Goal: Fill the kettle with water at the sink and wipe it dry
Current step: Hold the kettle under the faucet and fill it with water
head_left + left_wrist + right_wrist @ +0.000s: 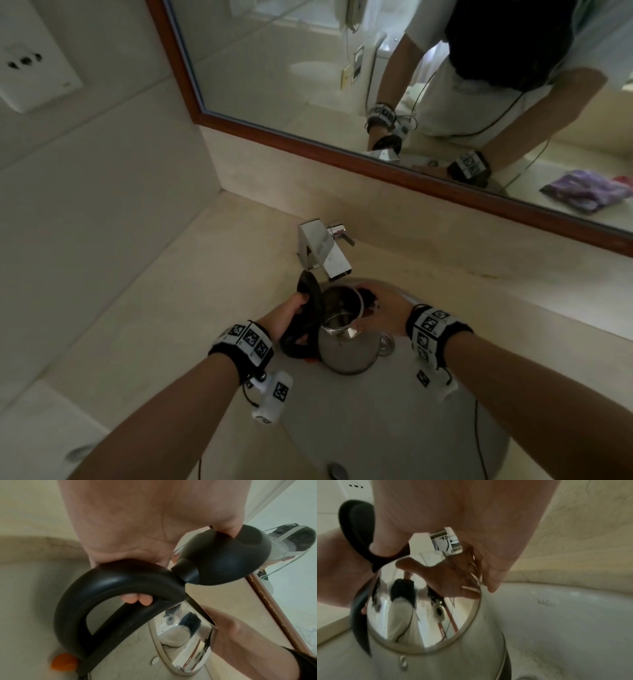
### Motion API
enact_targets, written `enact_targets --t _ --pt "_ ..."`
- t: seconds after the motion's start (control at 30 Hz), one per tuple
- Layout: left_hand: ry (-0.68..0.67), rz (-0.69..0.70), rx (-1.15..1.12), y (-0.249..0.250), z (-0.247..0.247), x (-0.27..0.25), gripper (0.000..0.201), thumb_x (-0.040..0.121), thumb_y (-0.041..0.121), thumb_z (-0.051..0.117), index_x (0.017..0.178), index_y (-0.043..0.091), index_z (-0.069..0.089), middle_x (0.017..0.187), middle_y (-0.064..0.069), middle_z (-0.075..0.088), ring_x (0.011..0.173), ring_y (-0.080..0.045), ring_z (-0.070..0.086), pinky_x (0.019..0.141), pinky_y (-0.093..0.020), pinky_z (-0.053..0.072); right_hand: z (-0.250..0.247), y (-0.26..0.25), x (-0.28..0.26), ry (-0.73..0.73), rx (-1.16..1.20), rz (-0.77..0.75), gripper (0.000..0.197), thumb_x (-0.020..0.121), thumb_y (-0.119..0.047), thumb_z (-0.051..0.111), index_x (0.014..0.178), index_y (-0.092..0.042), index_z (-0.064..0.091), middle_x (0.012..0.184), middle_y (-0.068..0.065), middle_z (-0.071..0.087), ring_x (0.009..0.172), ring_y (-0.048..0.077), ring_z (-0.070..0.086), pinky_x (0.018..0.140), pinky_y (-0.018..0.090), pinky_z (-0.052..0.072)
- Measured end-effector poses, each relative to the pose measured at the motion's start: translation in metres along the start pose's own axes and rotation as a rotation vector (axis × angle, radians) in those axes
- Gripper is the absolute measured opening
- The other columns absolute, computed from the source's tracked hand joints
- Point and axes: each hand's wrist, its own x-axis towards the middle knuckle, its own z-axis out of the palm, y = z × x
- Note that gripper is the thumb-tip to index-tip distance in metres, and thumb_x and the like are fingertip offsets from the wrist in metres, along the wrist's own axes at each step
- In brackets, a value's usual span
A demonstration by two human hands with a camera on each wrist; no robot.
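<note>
A stainless steel kettle (346, 353) (187, 642) (426, 608) hangs over the white sink (394, 428), its mouth just in front of and below the chrome faucet (323, 248). Its black lid (310, 291) (226, 558) stands flipped up. My left hand (291, 313) (128, 534) grips the black handle (111, 580), thumb against the lid. My right hand (383, 313) (471, 513) holds the kettle's top, thumb by the spout and fingers over the far rim. I see no water stream.
A beige stone counter (205, 274) surrounds the sink, with a wood-framed mirror (342, 68) behind the faucet. The mirror reflects a purple cloth (582, 192) lying on the counter to my right. A wall socket (30, 68) sits far left. The drain (337, 471) is near me.
</note>
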Motion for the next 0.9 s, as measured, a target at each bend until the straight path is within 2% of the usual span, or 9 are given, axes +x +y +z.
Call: enact_targets --t 0.1,0.17,0.23,0.33,0.4,0.47,0.57,0.7,0.9 --pt "-0.009 0.023 -0.016 0.000 -0.001 0.000 0.040 0.099 0.032 0.039 0.073 0.008 0.057 0.050 -0.005 0.061 0.049 -0.020 0.057 0.052 -0.024 0.044 -0.015 -0.001 0.010 0.129 0.128 0.042 0.074 0.085 -0.037 0.068 0.147 -0.016 0.032 0.148 0.002 0.044 0.134 0.020 0.044 0.110 0.033 0.037" --pt "-0.047 0.005 -0.010 -0.002 -0.001 0.000 0.046 0.099 0.038 0.035 0.072 0.007 0.056 0.048 -0.005 0.060 0.040 -0.017 0.056 0.046 -0.020 0.043 -0.028 -0.010 0.017 0.282 0.179 0.034 0.063 0.090 -0.034 0.062 0.145 -0.016 0.036 0.141 0.002 0.052 0.128 0.019 0.050 0.107 0.031 0.040" --pt "-0.045 0.008 0.006 -0.004 -0.003 0.002 0.048 0.098 0.041 0.035 0.073 0.007 0.057 0.048 -0.004 0.061 0.039 -0.016 0.056 0.045 -0.020 0.043 -0.040 -0.026 0.025 0.351 0.170 0.015 0.053 0.095 -0.033 0.054 0.143 -0.017 0.039 0.137 0.002 0.056 0.124 0.020 0.053 0.103 0.030 0.041" --pt "-0.007 0.040 0.004 -0.003 -0.002 0.000 0.043 0.096 0.042 0.039 0.078 0.008 0.060 0.056 -0.006 0.062 0.047 -0.020 0.057 0.051 -0.024 0.045 -0.047 -0.044 0.041 0.367 0.206 -0.007 0.046 0.097 -0.030 0.049 0.140 -0.013 0.046 0.136 0.007 0.057 0.120 0.025 0.056 0.105 0.039 0.045" --pt "0.020 0.059 -0.020 -0.003 -0.002 0.001 0.039 0.094 0.041 0.042 0.084 0.010 0.062 0.069 -0.009 0.064 0.058 -0.024 0.059 0.056 -0.027 0.047 -0.046 -0.049 0.050 0.395 0.212 -0.016 0.039 0.096 -0.026 0.052 0.132 -0.010 0.055 0.128 0.012 0.062 0.113 0.028 0.061 0.100 0.045 0.049" --pt "0.035 0.060 -0.044 -0.002 -0.002 0.001 0.036 0.092 0.043 0.045 0.089 0.012 0.063 0.079 -0.010 0.064 0.066 -0.026 0.059 0.060 -0.030 0.048 -0.045 -0.048 0.055 0.423 0.228 -0.010 0.036 0.093 -0.019 0.058 0.126 -0.007 0.060 0.123 0.014 0.065 0.110 0.029 0.062 0.098 0.046 0.050" --pt "0.060 0.049 -0.053 0.003 -0.001 0.000 0.036 0.090 0.044 0.047 0.091 0.011 0.062 0.082 -0.010 0.063 0.070 -0.026 0.059 0.061 -0.030 0.048 -0.043 -0.046 0.061 0.426 0.203 -0.006 0.031 0.089 -0.009 0.061 0.120 -0.008 0.066 0.114 0.016 0.069 0.104 0.031 0.065 0.095 0.047 0.052" --pt "0.050 0.026 -0.037 0.007 0.000 0.003 0.041 0.084 0.050 0.050 0.094 0.012 0.061 0.087 -0.011 0.063 0.078 -0.028 0.059 0.070 -0.032 0.049 -0.043 -0.047 0.064 0.438 0.194 0.004 0.025 0.091 -0.010 0.059 0.114 -0.010 0.069 0.099 0.010 0.070 0.099 0.030 0.066 0.093 0.044 0.054" --pt "0.001 0.042 -0.024 0.008 0.003 0.000 0.056 0.062 0.059 0.055 0.086 0.008 0.060 0.071 -0.011 0.059 0.055 -0.025 0.056 0.055 -0.027 0.044 -0.051 -0.051 0.069 0.421 0.045 0.023 0.026 0.091 -0.015 0.059 0.114 -0.009 0.070 0.110 0.012 0.071 0.105 0.029 0.064 0.095 0.040 0.051"
